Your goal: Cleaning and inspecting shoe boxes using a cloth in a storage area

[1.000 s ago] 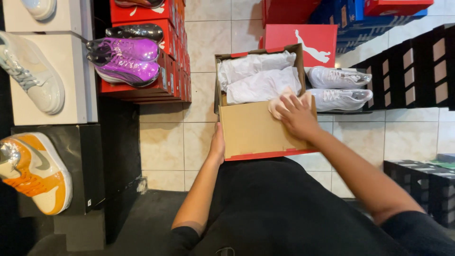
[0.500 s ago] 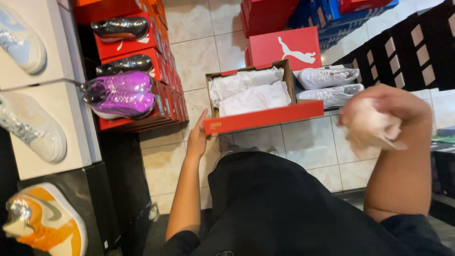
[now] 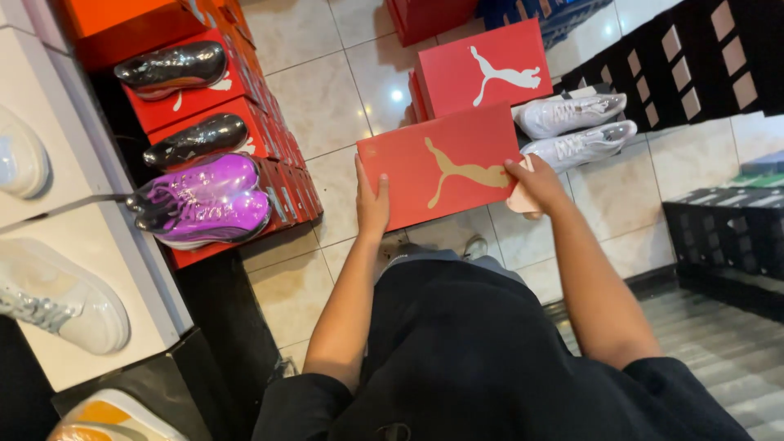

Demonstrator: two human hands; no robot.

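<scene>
- Left hand (image 3: 371, 200) is pressing flat against the left edge of the red box (image 3: 441, 167), fingers straight and together, thumb hidden behind the edge; it is bracing rather than gripping, so the box is not sliding sideways.
- Right hand (image 3: 535, 184) is clamping the box's right edge, thumb lying on the lid and fingers curled under it, with a wad of pale paper (image 3: 521, 198) pinched beneath the palm, probably to keep that hand free for the box.
- Box is being held closed, lid up and tilted slightly, between the two hands in front of the person's lap, above the tiled floor (image 3: 327, 98); a grip from both sides is keeping the lid seated.
- Two white shoes (image 3: 576, 126) are lying on their sides just behind the right hand, next to a second red box (image 3: 482, 69) standing on the floor, close enough to reach without shifting.
- At the left, a pair of purple shoes (image 3: 204, 204) is sitting on a stack of red boxes (image 3: 245, 106), with dark glossy shoes (image 3: 175, 65) above them, each facing outward as if for display.
- White shoes (image 3: 65, 302) are resting on pale blocks (image 3: 106, 245) farther left, and dark crates (image 3: 719, 229) are lining the right side.
</scene>
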